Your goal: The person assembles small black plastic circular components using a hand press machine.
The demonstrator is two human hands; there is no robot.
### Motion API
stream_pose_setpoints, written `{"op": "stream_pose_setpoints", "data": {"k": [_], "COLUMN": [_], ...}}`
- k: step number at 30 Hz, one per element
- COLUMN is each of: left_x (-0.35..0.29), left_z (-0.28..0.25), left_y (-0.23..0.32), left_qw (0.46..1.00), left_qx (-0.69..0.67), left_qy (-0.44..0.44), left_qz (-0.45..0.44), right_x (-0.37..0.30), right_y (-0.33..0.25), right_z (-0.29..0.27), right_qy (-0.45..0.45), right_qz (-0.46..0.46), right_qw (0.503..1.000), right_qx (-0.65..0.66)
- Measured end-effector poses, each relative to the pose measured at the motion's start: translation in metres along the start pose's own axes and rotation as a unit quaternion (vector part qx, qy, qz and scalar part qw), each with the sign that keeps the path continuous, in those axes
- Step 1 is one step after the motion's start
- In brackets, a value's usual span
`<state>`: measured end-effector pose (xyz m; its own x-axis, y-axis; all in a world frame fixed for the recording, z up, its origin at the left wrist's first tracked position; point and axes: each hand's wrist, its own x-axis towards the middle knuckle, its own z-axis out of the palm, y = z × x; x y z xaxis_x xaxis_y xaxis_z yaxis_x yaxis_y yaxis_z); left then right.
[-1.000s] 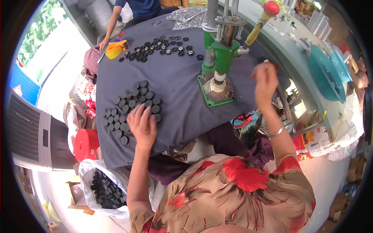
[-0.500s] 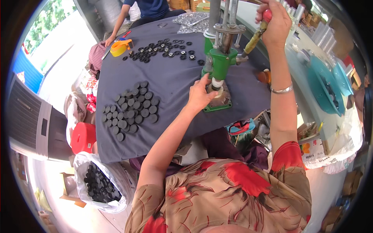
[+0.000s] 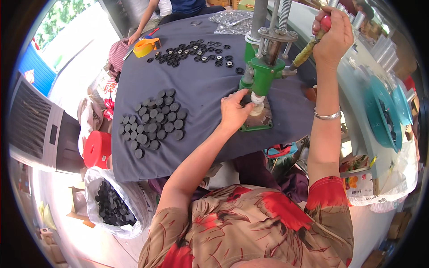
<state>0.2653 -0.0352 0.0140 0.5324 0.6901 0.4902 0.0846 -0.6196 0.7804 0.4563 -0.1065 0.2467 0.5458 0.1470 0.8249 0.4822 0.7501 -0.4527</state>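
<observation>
A green hand press (image 3: 266,73) with a spring and steel columns stands on the dark cloth. My right hand (image 3: 333,38) is raised and closed around the red knob of its lever (image 3: 306,51), which has a yellowish wrapping. Beside the white lower die (image 3: 257,110), my left hand (image 3: 234,110) has its thumb and index finger bent around a small dark piece (image 3: 245,102). It looks like a black round cap, mostly hidden by the fingers. Directly above the die is the white plunger tip (image 3: 257,98). Black round caps (image 3: 154,120) lie in a loose pile to the left.
Black rings (image 3: 183,53), some with metal centres, spread across the far cloth near a yellow tape ring (image 3: 144,47). A white bag (image 3: 91,196) of black caps stands lower left by a red stool (image 3: 97,149). Teal basins (image 3: 373,114) sit right. Another person's arm (image 3: 145,22) reaches in at the far left.
The view has shifted, moving the table scene slightly. My left fingers have drawn in beside the die, and the black piece seen on it no longer shows there. My right hand still grips the lever.
</observation>
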Motion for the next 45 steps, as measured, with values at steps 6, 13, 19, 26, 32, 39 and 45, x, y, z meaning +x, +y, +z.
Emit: {"op": "stream_pose_setpoints", "data": {"k": [6,13,19,26,32,39,45], "left_x": [-0.009,-0.003,0.063,0.120,0.151,0.153,0.160], "left_z": [-0.123,-0.185,-0.102,-0.021,0.019,-0.016,0.006], "left_y": [-0.023,-0.045,-0.056,-0.098,-0.113,-0.184,-0.154], "left_qw": [0.965,0.911,0.933,0.919,0.899,0.895,0.907], "left_qx": [0.246,0.410,0.333,0.369,0.404,0.383,0.302], "left_qy": [0.039,0.019,-0.032,-0.106,-0.085,-0.123,-0.125], "left_qz": [0.083,0.050,0.133,0.093,0.148,0.193,0.266], "right_x": [-0.002,-0.007,-0.011,-0.008,-0.009,-0.016,-0.010], "right_y": [-0.009,-0.014,-0.015,-0.009,-0.025,-0.001,-0.011], "right_z": [0.005,0.017,0.021,0.016,0.014,0.026,0.011], "right_qy": [0.013,0.034,0.060,0.045,0.080,-0.013,-0.002], "right_qz": [-0.005,-0.017,0.005,-0.019,0.030,-0.072,-0.095], "right_qw": [1.000,0.999,0.998,0.999,0.996,0.997,0.995], "right_qx": [-0.001,-0.010,-0.003,-0.023,0.000,0.026,-0.009]}}
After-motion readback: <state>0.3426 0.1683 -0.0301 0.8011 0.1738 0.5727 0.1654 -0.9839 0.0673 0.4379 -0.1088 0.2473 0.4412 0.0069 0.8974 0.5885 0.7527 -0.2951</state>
